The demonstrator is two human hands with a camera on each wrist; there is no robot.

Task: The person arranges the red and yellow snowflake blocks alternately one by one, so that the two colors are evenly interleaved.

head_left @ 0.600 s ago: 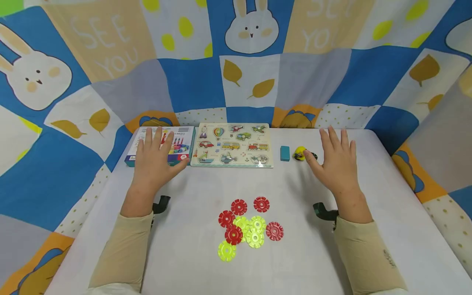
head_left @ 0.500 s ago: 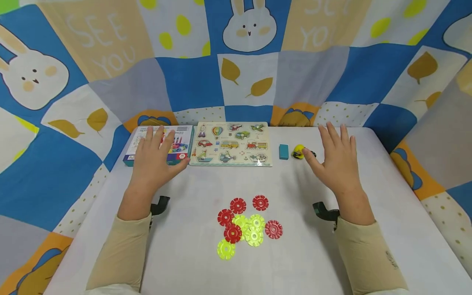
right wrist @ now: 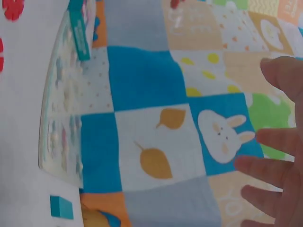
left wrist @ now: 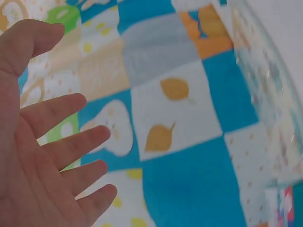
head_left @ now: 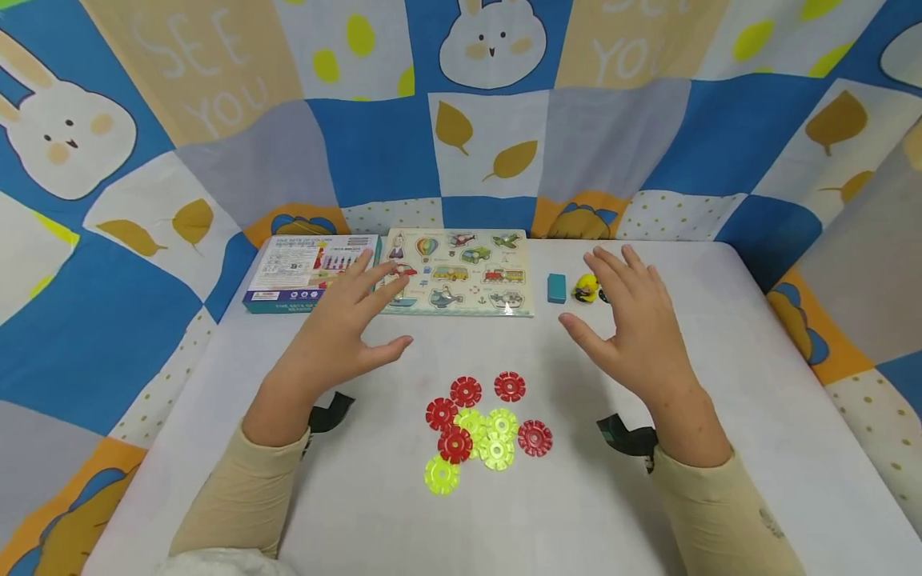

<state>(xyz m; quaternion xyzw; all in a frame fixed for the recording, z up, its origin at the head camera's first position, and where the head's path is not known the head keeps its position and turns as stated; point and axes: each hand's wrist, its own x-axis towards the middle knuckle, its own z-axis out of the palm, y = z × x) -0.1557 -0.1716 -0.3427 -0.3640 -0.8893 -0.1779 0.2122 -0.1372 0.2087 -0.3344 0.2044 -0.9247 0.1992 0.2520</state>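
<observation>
Several flower-edged plastic discs lie in a loose group on the table, red ones point(head_left: 535, 438) around overlapping yellow-green ones point(head_left: 498, 451). Behind and to the left of them my left hand point(head_left: 334, 336) hovers with fingers spread, holding nothing; the left wrist view shows its bare palm point(left wrist: 38, 175). To the right my right hand point(head_left: 637, 336) is also raised, fingers apart and nothing in it. Close to its fingertips, on the table behind, sit a small yellow toy point(head_left: 586, 288) with a dark part, partly covered by the hand, and a blue block point(head_left: 556, 288).
A boxed set point(head_left: 288, 276) and a wooden picture puzzle board point(head_left: 461, 300) stand side by side at the table's back edge. A patterned cloth point(head_left: 497, 148) hangs behind the white table point(head_left: 432, 536) and along its sides.
Both hands have turned and shifted inward, the left one to the right and a little down, the right one slightly to the left. The discs stay where they lay.
</observation>
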